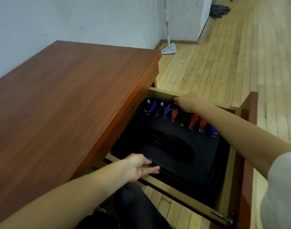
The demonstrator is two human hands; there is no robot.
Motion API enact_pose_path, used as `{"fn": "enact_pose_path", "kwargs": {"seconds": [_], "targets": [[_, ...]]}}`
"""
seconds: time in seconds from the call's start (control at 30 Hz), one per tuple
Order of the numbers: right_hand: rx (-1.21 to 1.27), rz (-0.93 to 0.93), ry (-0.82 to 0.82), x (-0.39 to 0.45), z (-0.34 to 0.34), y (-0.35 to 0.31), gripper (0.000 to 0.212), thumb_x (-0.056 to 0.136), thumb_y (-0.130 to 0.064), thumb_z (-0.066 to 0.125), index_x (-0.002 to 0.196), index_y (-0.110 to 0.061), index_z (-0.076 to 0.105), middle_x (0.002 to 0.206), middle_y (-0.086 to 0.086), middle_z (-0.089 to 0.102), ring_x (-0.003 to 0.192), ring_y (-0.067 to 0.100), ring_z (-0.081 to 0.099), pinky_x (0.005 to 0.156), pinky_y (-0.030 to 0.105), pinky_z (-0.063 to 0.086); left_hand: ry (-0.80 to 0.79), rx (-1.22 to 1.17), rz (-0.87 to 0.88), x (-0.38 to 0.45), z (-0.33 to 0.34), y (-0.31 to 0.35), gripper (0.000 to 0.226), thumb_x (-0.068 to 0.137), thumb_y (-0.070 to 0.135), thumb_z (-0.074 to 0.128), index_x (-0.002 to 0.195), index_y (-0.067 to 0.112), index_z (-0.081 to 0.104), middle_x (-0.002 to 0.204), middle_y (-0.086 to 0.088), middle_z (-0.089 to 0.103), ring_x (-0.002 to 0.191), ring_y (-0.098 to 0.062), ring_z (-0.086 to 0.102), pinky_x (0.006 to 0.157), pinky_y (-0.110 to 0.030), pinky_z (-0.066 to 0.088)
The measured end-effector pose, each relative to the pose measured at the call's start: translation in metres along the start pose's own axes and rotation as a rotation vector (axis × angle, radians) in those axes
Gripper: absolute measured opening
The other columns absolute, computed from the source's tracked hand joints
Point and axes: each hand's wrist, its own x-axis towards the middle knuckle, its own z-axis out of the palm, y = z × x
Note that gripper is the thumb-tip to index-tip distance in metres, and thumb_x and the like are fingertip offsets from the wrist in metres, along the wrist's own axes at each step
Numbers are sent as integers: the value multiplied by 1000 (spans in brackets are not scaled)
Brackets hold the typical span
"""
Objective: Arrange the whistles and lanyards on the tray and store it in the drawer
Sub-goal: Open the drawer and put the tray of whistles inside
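Your two hands hold a black tray at opposite ends as it sits low inside the open drawer under the counter, so it stays level and its load does not slide. Your right hand curls its fingers over the far rim. Your left hand lies at the near rim with fingers fairly straight, seemingly steadying rather than gripping. Blue and red whistles line the far edge in a row. The dark lanyards lie coiled mid-tray, hard to make out.
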Motion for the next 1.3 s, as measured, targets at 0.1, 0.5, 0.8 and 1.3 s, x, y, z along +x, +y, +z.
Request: {"fn": "enact_pose_path", "kwargs": {"seconds": [0.1, 0.5, 0.8, 1.3], "targets": [[29, 12, 0, -6, -2, -3, 31, 95, -14, 38, 126, -13, 46, 71, -1, 45, 53, 14, 39, 43, 25, 29, 7, 7, -40, 3, 4, 1, 19, 91, -11, 41, 110, -13, 45, 86, -32, 53, 100, -48, 57, 46, -34, 56], [119, 65, -90, 7, 8, -13, 27, 95, -16, 40, 117, -13, 56, 88, 5, 58, 75, 22, 56, 55, 29, 39, -37, -281, -161, 4, 9, 8, 65, 87, -12, 38, 143, 14, 18, 146, -31, 17, 123, -61, 29, 50, -56, 54], [241, 133, -138, 11, 37, -20, 29, 95, -9, 39, 116, -9, 58, 112, 13, 61, 97, 32, 61, 70, 37, 48, -22, -283, -232, 20, 15, 12, 77, 83, -16, 36, 144, 26, 17, 148, -28, 5, 125, -62, 21, 57, -63, 52], [217, 151, -178, 23, 63, -26, 29, 94, -4, 38, 113, -8, 59, 109, 14, 62, 95, 36, 61, 79, 47, 55, 41, -62, -274, 69, 15, 3, 81, 61, -18, 50, 129, 24, 35, 132, -33, 25, 111, -64, 37, 57, -63, 52]]}}
